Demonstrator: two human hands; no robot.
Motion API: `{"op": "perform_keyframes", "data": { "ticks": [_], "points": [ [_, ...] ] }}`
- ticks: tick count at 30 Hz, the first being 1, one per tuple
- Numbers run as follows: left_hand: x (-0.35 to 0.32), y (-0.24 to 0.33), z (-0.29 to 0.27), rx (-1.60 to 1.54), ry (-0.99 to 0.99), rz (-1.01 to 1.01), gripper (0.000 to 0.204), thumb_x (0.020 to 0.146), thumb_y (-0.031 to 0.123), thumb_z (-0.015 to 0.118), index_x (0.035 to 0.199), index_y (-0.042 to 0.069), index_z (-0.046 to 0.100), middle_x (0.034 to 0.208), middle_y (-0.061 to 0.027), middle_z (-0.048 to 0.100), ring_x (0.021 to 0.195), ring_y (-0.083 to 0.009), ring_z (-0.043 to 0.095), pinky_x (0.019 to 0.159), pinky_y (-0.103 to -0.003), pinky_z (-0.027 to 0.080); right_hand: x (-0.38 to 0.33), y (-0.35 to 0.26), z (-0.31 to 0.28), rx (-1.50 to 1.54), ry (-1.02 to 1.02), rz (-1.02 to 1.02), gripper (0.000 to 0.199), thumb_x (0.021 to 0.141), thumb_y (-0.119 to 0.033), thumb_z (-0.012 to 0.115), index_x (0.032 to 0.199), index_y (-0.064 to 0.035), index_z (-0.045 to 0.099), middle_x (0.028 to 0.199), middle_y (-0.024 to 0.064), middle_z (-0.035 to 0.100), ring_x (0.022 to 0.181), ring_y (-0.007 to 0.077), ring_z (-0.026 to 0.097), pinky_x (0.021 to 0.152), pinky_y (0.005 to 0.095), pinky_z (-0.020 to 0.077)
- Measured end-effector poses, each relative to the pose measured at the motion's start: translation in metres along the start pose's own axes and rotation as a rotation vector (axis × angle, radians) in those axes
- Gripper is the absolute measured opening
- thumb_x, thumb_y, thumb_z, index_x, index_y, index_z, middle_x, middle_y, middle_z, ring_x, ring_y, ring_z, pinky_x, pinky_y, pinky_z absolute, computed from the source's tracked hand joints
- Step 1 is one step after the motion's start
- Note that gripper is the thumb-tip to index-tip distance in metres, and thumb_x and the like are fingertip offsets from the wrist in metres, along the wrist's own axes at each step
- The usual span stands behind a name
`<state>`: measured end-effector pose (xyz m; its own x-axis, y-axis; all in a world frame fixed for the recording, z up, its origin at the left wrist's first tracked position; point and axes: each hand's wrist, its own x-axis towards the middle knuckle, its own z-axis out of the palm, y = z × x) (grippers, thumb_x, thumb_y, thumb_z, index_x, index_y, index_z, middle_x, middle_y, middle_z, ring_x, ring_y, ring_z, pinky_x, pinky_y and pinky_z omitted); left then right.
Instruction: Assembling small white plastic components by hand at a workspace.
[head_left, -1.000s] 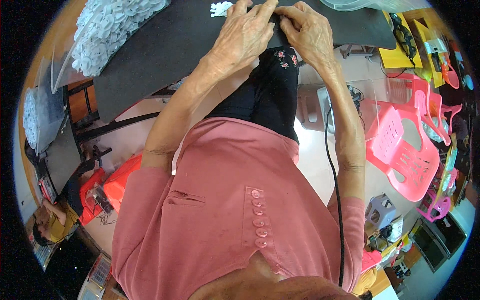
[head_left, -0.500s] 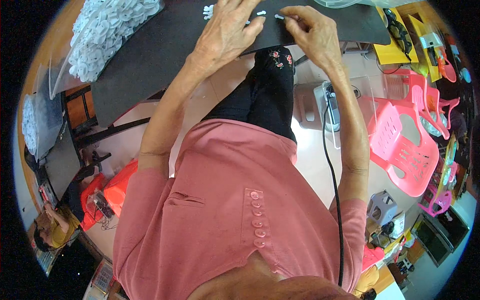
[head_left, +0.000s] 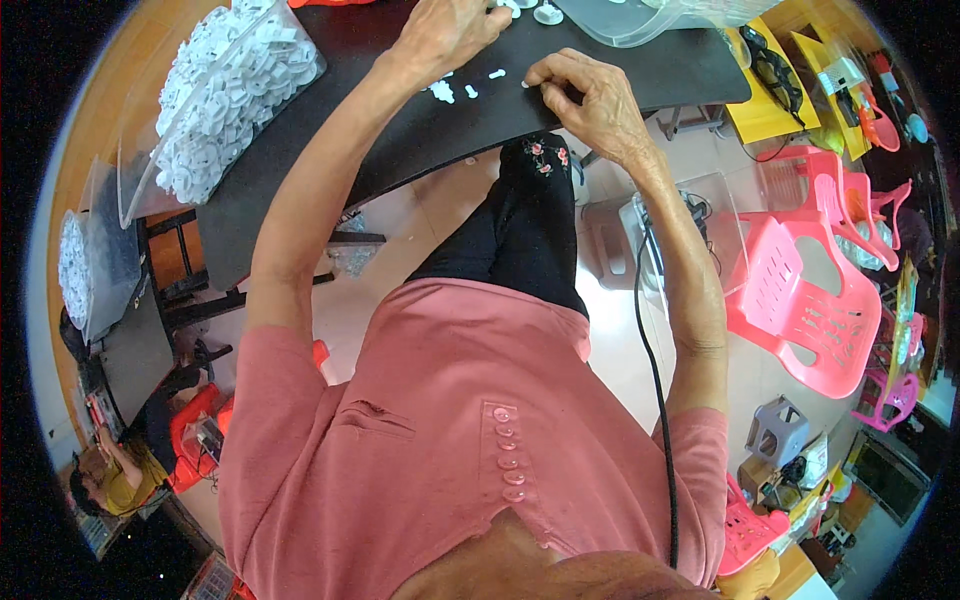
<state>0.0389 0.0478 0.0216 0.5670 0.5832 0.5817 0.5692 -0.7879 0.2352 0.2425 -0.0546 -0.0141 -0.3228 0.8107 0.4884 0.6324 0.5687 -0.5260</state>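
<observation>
My right hand (head_left: 594,100) is above the dark table (head_left: 390,130), its thumb and index finger pinched together at a small white plastic piece (head_left: 526,84). Farther off, my left hand (head_left: 447,36) reaches to the upper edge of the picture, which cuts off part of its fingers. The thumb and fingers look closed beside white round plastic parts (head_left: 548,13); what they hold, if anything, is hidden. Between my hands lie loose small white pegs (head_left: 497,74), another peg (head_left: 471,91) and a little cluster of white pieces (head_left: 441,91).
A clear bin heaped with white plastic parts (head_left: 225,110) stands at the left. A clear plastic tub (head_left: 620,30) sits at the far right of the table. Pink chairs (head_left: 800,290) and a grey stool (head_left: 776,430) are at the right. A black cable (head_left: 655,370) hangs down my front.
The view has shifted, showing more of the far table. My left hand has moved away from the small pegs toward the round white parts. The right hand stays pinched near the pegs.
</observation>
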Motion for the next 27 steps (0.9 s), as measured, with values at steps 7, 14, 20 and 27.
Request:
{"op": "perform_keyframes", "data": {
  "ticks": [7, 14, 20, 27],
  "points": [
    [0.009, -0.018, 0.036, 0.253, -0.005, 0.154, 0.032, 0.079, 0.015, 0.075, 0.106, 0.002, 0.063, 0.106, -0.0204, 0.052, 0.097, -0.0355, 0.047, 0.089, -0.05, 0.037, -0.007, 0.006, 0.005, 0.186, 0.099, 0.069, 0.015, 0.087, -0.008, 0.063, 0.098, -0.0056, 0.072, 0.089, 0.0094, 0.068, 0.07, 0.0236, 0.066, 0.069, 0.0348, 0.0534],
    [0.003, -0.029, 0.037, 0.222, -0.033, 0.205, 0.028, 0.084, 0.01, 0.069, 0.11, 0.0, 0.064, 0.105, -0.019, 0.054, 0.096, -0.0338, 0.05, 0.086, -0.047, 0.04, -0.009, 0.01, 0.008, 0.167, 0.084, 0.099, 0.016, 0.09, -0.008, 0.066, 0.103, -0.0063, 0.075, 0.091, 0.0041, 0.07, 0.073, 0.0138, 0.065, 0.07, 0.0299, 0.0545],
    [0.004, -0.016, 0.018, -0.187, -0.063, -0.153, 0.016, 0.089, 0.008, 0.063, 0.1, -0.003, 0.067, 0.089, -0.0155, 0.062, 0.084, -0.029, 0.059, 0.078, -0.037, 0.048, -0.007, 0.009, 0.011, 0.242, 0.195, 0.178, 0.017, 0.09, -0.012, 0.067, 0.105, -0.0075, 0.075, 0.082, 0.0048, 0.07, 0.069, 0.0129, 0.064, 0.066, 0.031, 0.0536],
    [-0.008, 0.023, -0.013, -0.414, -0.014, -0.252, 0.013, 0.091, 0.007, 0.065, 0.099, -0.003, 0.066, 0.085, -0.0088, 0.061, 0.081, -0.0159, 0.06, 0.075, -0.029, 0.05, 0.0, 0.013, 0.01, 0.454, 0.24, 0.401, 0.026, 0.092, -0.019, 0.074, 0.117, -0.013, 0.073, 0.102, 0.0006, 0.074, 0.09, 0.0118, 0.067, 0.084, 0.0271, 0.0549]
  ]
}}
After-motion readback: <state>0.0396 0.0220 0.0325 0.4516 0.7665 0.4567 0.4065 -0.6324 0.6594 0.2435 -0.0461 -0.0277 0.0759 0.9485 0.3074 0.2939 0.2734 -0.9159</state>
